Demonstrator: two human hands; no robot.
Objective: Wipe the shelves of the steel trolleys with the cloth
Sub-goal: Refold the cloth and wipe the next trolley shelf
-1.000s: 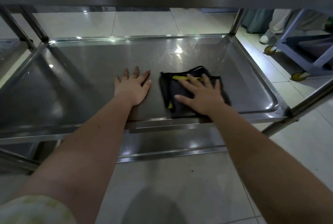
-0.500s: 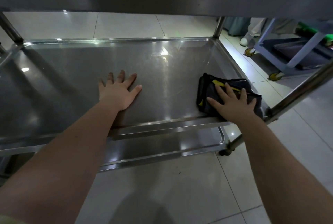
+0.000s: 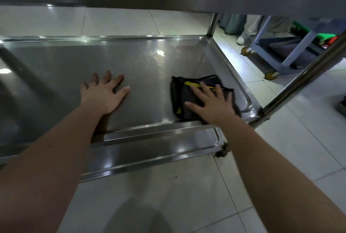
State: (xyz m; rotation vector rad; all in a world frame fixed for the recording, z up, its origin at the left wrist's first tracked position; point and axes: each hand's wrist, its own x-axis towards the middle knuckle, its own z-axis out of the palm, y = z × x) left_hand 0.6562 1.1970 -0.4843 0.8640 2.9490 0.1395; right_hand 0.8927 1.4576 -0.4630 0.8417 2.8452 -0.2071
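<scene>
Black, yellow-trimmed folded cloth (image 3: 189, 94) now pushed rightward along brushed-steel trolley shelf (image 3: 146, 64) under flat, open right hand (image 3: 211, 103); open left hand (image 3: 103, 96) bracing mid-shelf; right end probably covered.

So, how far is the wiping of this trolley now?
Done: unsure; faint streaks at the back of the middle shelf suggest some wiping. In hand: the right hand presses the cloth flat near that shelf's front right corner, the left hand rests on bare steel. Left: apparently the lower shelf.

Dim, wide-angle bowed edges; overhead light glares off the steel shelf (image 3: 149, 60), slightly soft.
</scene>
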